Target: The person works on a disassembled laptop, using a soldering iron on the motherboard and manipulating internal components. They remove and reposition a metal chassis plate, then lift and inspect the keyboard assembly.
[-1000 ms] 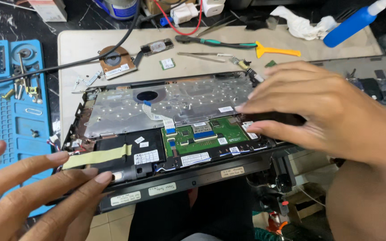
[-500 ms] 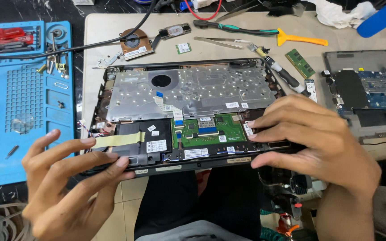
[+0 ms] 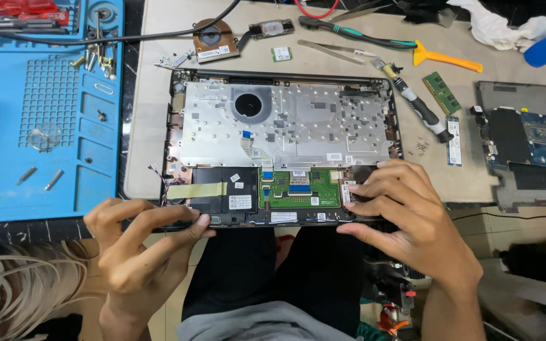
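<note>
On table: laptop chassis [image 3: 285, 126] | both hands grip front edge | screws [image 3: 421, 146] beside

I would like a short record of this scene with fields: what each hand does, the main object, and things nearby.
main object: opened laptop base, inner parts exposed
left hand: fingers on the front left corner of the base
right hand: fingers on the front right corner
right of base: screwdriver, green memory module, yellow pry tool
behind base: removed fan
left: blue work mat
</note>
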